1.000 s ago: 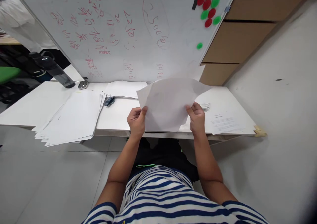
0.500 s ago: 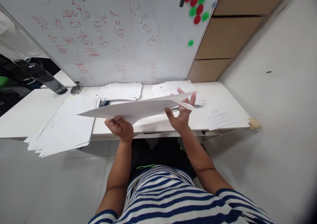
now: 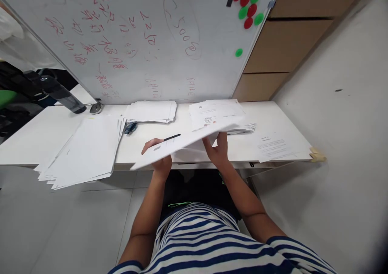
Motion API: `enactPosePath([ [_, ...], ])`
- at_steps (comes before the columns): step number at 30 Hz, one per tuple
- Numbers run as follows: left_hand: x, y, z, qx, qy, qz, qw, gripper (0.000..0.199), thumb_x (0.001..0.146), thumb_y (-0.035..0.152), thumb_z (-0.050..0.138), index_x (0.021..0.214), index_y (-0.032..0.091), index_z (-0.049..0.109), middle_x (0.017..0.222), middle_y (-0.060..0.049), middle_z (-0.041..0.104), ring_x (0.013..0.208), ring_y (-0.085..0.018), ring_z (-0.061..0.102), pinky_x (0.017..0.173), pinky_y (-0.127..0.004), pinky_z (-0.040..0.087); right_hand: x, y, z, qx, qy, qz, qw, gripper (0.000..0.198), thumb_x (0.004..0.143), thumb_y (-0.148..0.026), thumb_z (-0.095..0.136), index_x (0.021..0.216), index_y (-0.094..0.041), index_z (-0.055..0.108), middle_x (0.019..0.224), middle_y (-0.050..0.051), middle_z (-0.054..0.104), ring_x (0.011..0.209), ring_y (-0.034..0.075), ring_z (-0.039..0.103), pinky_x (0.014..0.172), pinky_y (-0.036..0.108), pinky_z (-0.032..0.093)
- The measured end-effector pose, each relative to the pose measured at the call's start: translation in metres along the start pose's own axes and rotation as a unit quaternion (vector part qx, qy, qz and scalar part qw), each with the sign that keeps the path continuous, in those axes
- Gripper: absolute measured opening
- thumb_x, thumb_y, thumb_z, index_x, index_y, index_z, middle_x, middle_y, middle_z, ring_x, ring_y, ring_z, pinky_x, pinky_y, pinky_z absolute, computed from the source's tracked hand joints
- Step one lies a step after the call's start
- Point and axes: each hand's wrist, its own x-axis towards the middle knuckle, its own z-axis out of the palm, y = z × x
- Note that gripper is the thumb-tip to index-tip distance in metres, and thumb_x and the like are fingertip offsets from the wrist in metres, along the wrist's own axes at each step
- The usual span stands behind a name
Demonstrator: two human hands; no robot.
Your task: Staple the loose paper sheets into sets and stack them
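In front of me, above the desk, I hold a tilted sheaf of paper [image 3: 184,140] with print on its upper face; how many sheets it has I cannot tell. My left hand [image 3: 163,167] is closed around its left part, with fingers showing past the far edge. Under the right part, my right hand [image 3: 220,154] grips the near edge, its other fingers partly hidden by the paper. A thin black pen-like object [image 3: 172,137] shows just beyond the sheaf's far edge. Behind the sheaf lies a stack of printed paper [image 3: 216,108], the top sheet bearing a round stamp-like mark.
A large paper pile [image 3: 87,148] overhangs the desk's [image 3: 27,138] front edge at left. Another stack [image 3: 151,111] sits by the whiteboard [image 3: 121,43], near a dark clip-like object [image 3: 131,128]. A bottle [image 3: 60,94] leans at far left; a printed sheet [image 3: 274,146] lies at right.
The sheaf has turned over towards me, so its printed face now shows and its left end sits lower. My left hand has shifted right; my right fingers have gone behind the paper.
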Motion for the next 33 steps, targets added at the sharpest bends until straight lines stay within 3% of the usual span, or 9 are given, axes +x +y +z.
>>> enactPosePath([
  [2,0.0,0.001,0.005,0.023,0.006,-0.033,0.999,0.035,0.082,0.048,0.072,0.095,0.02,0.054,0.09,-0.002,0.057,0.084,-0.016,0.061,0.081,-0.032,0.051,0.0,-0.002,-0.001,0.004,0.017,0.025,1.0,0.041,0.09,-0.043,0.065,0.125,-0.025,0.055,0.111,0.009,0.069,0.102,0.024,0.068,0.089,0.042,0.058],
  [6,0.003,0.008,0.012,0.001,0.01,-0.093,0.996,0.036,0.079,0.047,0.076,0.092,0.02,0.056,0.088,0.0,0.059,0.087,-0.015,0.063,0.084,-0.031,0.052,0.0,-0.004,-0.001,0.026,0.037,0.01,0.999,0.029,0.091,-0.042,0.064,0.114,-0.025,0.064,0.108,0.007,0.071,0.102,0.023,0.068,0.092,0.042,0.056],
  [9,0.003,0.008,0.016,-0.059,-0.05,-0.172,0.982,0.039,0.081,0.052,0.073,0.098,0.019,0.061,0.096,-0.004,0.066,0.095,-0.018,0.066,0.088,-0.032,0.052,-0.006,0.005,0.006,0.074,0.024,0.079,0.994,0.031,0.088,-0.046,0.067,0.11,-0.024,0.068,0.101,0.006,0.075,0.097,0.024,0.071,0.089,0.042,0.058],
  [14,-0.001,-0.005,0.018,-0.097,-0.17,-0.309,0.931,0.048,0.082,0.058,0.07,0.107,0.017,0.068,0.106,-0.011,0.072,0.101,-0.023,0.068,0.086,-0.035,0.053,-0.013,0.016,0.018,0.12,-0.007,0.208,0.971,0.039,0.084,-0.053,0.068,0.103,-0.019,0.072,0.097,0.008,0.078,0.094,0.027,0.073,0.084,0.043,0.059],
  [18,-0.001,-0.006,0.013,-0.041,-0.186,-0.322,0.927,0.041,0.077,0.054,0.076,0.086,0.014,0.071,0.086,-0.008,0.072,0.085,-0.022,0.067,0.075,-0.032,0.052,-0.012,0.012,0.017,0.123,-0.008,0.213,0.969,0.041,0.085,-0.055,0.066,0.102,-0.019,0.074,0.1,0.008,0.078,0.099,0.026,0.072,0.089,0.041,0.057],
  [21,-0.002,-0.003,0.011,-0.008,-0.204,-0.347,0.915,0.04,0.076,0.054,0.076,0.076,0.014,0.07,0.076,-0.006,0.07,0.078,-0.022,0.066,0.069,-0.032,0.051,-0.016,0.012,0.016,0.114,-0.012,0.265,0.957,0.046,0.082,-0.058,0.069,0.102,-0.017,0.075,0.103,0.009,0.078,0.103,0.028,0.071,0.092,0.042,0.055],
  [24,-0.006,-0.002,0.01,-0.016,-0.211,-0.377,0.902,0.039,0.077,0.053,0.075,0.084,0.014,0.074,0.085,-0.008,0.073,0.086,-0.024,0.068,0.074,-0.034,0.052,-0.023,0.017,0.016,0.115,-0.015,0.324,0.939,0.051,0.079,-0.061,0.071,0.1,-0.015,0.075,0.103,0.012,0.078,0.104,0.031,0.071,0.092,0.044,0.055],
  [33,-0.017,0.001,0.012,-0.021,-0.219,-0.402,0.889,0.047,0.077,0.056,0.075,0.098,0.013,0.075,0.101,-0.012,0.076,0.104,-0.03,0.07,0.092,-0.041,0.055,-0.036,0.031,0.012,0.077,-0.056,0.353,0.931,0.054,0.08,-0.063,0.067,0.103,-0.015,0.074,0.107,0.013,0.077,0.111,0.032,0.069,0.095,0.043,0.055],
])
